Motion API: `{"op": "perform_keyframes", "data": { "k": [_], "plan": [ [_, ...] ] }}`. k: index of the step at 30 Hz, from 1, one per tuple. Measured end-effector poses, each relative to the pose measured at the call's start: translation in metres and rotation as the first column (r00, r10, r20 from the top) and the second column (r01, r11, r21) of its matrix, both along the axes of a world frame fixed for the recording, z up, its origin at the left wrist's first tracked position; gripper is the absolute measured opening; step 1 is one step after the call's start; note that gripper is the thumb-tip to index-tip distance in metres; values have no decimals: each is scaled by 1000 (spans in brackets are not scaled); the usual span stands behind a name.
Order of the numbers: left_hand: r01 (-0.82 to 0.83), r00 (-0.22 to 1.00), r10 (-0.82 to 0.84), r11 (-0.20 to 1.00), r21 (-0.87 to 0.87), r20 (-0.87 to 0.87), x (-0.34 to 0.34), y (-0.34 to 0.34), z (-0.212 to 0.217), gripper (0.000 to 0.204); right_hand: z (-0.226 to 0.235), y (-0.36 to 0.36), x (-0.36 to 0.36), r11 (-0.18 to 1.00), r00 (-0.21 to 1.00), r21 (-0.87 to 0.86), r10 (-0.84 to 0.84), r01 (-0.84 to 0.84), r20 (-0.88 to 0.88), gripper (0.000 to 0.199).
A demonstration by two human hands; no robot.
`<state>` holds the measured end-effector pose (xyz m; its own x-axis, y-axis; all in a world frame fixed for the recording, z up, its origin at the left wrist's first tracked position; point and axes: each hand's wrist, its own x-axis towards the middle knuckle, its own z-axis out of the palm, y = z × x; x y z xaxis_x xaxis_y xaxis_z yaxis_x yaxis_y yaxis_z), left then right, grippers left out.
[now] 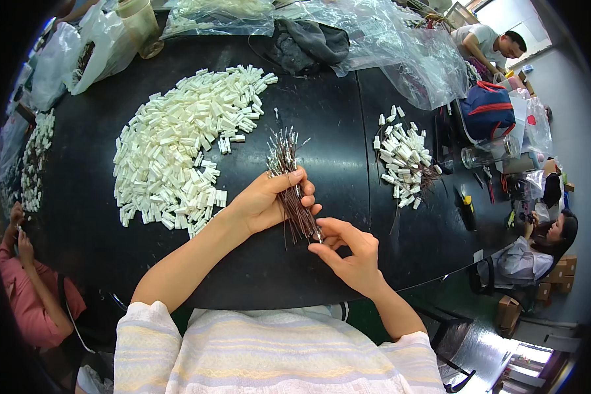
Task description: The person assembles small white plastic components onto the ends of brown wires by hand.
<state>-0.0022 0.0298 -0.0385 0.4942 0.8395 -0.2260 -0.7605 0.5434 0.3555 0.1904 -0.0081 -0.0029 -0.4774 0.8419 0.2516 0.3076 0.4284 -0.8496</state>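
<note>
The left hand [264, 200] is closed around a bundle of thin dark wires [290, 180], held above the black surface [335, 151]. The right hand [349, 253] pinches the bundle's lower end between fingertips. A large heap of white connectors [180, 144] lies to the left, a smaller heap [404, 156] to the right.

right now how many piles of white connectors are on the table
3: a big pile left of the wire bundle, a small pile to its right, and a strip at the far left edge. Bags may hide more.
</note>
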Motion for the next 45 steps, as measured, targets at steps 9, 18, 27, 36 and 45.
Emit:
{"op": "perform_keyframes", "data": {
  "k": [9, 18, 27, 36, 45],
  "plan": [
    [6, 1000, -6, 1000, 3, 7, -1, -1, -1, 12, -3, -5, -1, 974, 986, -199, -127, 103, -109, 20],
    [20, 1000, -21, 1000, 24, 20, -2, -2, -3, 11, -8, -10, -7, 976, 978, -173, -156, 131, -138, 22],
    [57, 998, -58, 997, 50, 29, -2, -2, -6, 12, -4, -2, -8, 987, 995, 135, -78, 86, -58, 30],
    [106, 993, -108, 993, 43, 41, -4, -2, -7, 11, -3, 1, -8, 982, 998, 173, -67, 69, -17, 26],
    [119, 992, -122, 990, 70, 37, -4, -1, -6, 12, -1, 4, -5, 996, 997, 74, -54, 58, -53, 23]
  ]
}}
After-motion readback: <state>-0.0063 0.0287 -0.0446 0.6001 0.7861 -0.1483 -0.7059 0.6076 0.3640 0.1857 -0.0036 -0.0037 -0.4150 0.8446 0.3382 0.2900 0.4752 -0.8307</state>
